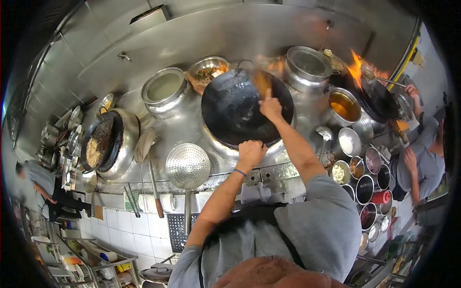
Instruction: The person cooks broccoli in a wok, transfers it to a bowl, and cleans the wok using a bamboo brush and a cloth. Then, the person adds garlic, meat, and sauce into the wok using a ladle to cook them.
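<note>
A large dark wok (230, 113) sits on the burner in front of me, wet and shiny inside. My right hand (270, 106) is closed round a bamboo wok brush (262, 82), whose bristles are blurred near the wok's far right side. At the near rim, my left hand (253, 153), below a blue wristband, is closed on the wok's edge; the exact grip is hidden under the fingers. To the left of that hand, a perforated strainer (188, 165) lies on the steel range with its handle toward me.
Open flames (356, 67) rise at a wok on the right, where a co-worker (422, 158) holds a ladle. A pot of orange liquid (344, 106) and several ingredient tins (365, 188) stand to the right. On the left, another wok (102, 140) holds food in oil.
</note>
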